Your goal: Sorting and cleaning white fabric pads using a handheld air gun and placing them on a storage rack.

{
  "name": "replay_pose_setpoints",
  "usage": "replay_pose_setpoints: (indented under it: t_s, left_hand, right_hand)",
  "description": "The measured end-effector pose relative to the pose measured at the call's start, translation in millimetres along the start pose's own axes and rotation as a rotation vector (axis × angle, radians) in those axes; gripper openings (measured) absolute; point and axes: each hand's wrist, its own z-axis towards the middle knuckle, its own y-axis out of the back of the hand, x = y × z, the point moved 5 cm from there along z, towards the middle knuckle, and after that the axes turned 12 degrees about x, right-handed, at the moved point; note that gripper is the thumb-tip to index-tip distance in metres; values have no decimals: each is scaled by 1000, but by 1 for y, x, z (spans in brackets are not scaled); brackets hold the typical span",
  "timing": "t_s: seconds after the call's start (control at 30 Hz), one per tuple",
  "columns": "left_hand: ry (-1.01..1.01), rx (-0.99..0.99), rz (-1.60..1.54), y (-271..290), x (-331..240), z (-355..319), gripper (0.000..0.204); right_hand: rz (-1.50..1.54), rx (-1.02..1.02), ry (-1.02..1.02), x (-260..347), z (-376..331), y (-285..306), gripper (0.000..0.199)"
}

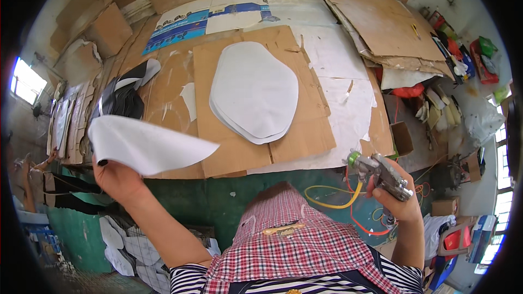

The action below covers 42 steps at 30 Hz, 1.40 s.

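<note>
My left hand (120, 182) pinches a thin, flexible white cut piece (150, 144) by its left end. The piece hangs curved over the near left edge of the table. In my right hand (402, 198) is a metal spray gun (381, 175) with a green ring at its front, held just off the table's near edge. A yellow hose (340, 205) runs beside the gun. At the middle of the table a small stack of rounded white pieces (255, 90) lies on a cardboard sheet (313, 122). Nearest my left hand on the tabletop is a pile of dark pieces (126, 100), some with white faces.
Stacked cardboard sheets (381, 27) cover the table's far right. An orange-red air hose (357, 215) loops near my right arm. Below left, more white pieces (139, 250) lie in a wire basket. Another person's arm (30, 182) shows at the far left.
</note>
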Motion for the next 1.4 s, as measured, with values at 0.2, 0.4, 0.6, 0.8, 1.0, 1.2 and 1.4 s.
replay_pose_setpoints:
  t_s: [0.2, 0.4, 0.6, 0.8, 1.0, 1.2, 1.4]
  left_hand:
    - [-95, -57, -121, 0, -28, -27, 49]
    - [-128, -63, 5, -8, -50, -47, 48]
    - [-175, -61, 13, -16, -54, -51, 48]
    - [-146, 42, -81, -27, -42, -42, 53]
    - [-157, 101, 6, -30, -45, -51, 50]
    - [-126, 126, 42, -39, -42, -46, 49]
    - [-103, 74, -8, -35, -38, -46, 49]
  right_hand:
    - [27, -193, 132, 12, 17, 2, 51]
    - [-41, -208, 58, 11, -4, 13, 54]
    - [-87, -7, -17, -8, -35, 13, 58]
    - [37, -154, 72, 4, -8, 0, 54]
    - [-132, -23, -35, -9, -33, 11, 58]
    - [-8, -15, 53, -1, -7, -4, 58]
    - [-49, -230, 80, 4, 3, 3, 61]
